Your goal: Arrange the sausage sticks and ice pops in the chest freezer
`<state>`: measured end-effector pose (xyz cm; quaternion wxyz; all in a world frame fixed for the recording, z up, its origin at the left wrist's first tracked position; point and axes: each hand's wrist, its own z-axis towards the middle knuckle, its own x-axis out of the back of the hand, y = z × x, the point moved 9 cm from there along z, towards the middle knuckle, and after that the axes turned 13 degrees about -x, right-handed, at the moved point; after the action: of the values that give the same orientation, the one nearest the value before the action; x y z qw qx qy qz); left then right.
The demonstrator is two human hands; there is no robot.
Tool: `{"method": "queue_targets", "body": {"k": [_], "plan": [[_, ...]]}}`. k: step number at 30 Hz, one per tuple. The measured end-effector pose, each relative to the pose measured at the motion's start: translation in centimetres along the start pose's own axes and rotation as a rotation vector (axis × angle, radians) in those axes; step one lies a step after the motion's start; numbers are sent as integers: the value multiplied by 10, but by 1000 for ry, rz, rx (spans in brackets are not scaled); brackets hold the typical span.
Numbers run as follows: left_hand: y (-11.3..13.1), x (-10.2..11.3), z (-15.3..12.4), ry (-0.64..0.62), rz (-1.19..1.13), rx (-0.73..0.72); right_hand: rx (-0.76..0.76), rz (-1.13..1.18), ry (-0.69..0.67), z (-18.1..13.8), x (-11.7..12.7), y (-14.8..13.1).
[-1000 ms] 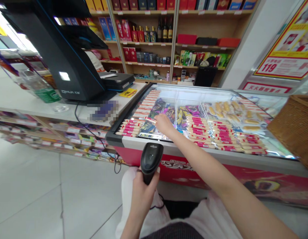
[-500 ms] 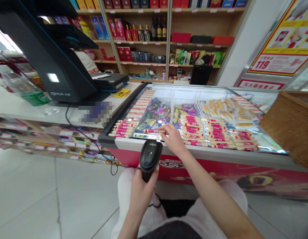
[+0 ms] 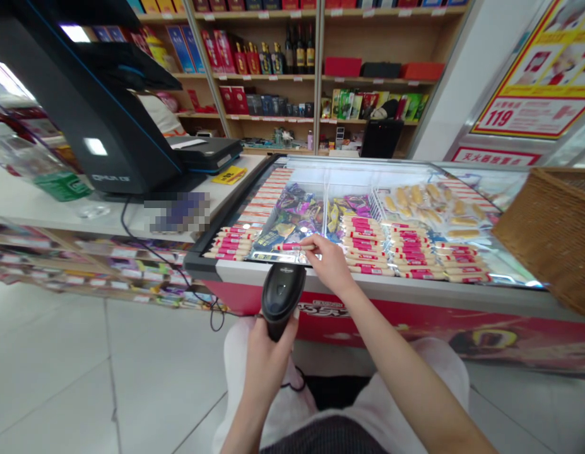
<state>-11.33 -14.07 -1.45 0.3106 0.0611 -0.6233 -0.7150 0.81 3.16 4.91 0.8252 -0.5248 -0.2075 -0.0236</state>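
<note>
My left hand (image 3: 272,347) is wrapped round the handle of a black barcode scanner (image 3: 283,293), its head pointing away from me at the freezer's front edge. Just beyond the scanner, my right hand (image 3: 327,258) pinches the right end of a sausage stick (image 3: 292,247) in a pink-labelled wrapper. The stick lies sideways, over or on the freezer's glass top; whether it touches the glass I cannot tell. Similar wrapped sausages lie in rows to the left (image 3: 230,243) and in stacks to the right (image 3: 363,244) of my right hand.
The chest freezer (image 3: 273,272) spans the front. Packets of yellow snacks (image 3: 429,205) and a wicker basket (image 3: 543,233) rest at its right. On the left counter (image 3: 112,221) stand a black checkout terminal (image 3: 112,151), a bottle (image 3: 60,180) and a cable (image 3: 164,255). Shelves (image 3: 273,79) line the back.
Both hands keep their grips and have barely moved. The scanner sits very slightly higher and further left in view, and the whole scene has shifted a little with the camera.
</note>
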Motion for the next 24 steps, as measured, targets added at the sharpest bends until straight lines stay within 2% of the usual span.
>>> {"method": "queue_targets", "body": {"k": [11,14,16,18,22,24], "plan": [[2,3,-1,-8,41,-13,43,-59,-6,-3,-1,-8],[2,3,-2,-7,22,-3,89,-109,-13,-12,11,-18],[1,4,-3,1,20,3,118,-175,38,-17,33,-21],[2,3,-2,1,25,-1,118,-250,130,-18,66,-18],[6,-1,-2,-3,14,-12,-6,-326,349,-4,147,11],[8,-3,-2,-1,6,-7,-61,-371,413,8,180,28]]}}
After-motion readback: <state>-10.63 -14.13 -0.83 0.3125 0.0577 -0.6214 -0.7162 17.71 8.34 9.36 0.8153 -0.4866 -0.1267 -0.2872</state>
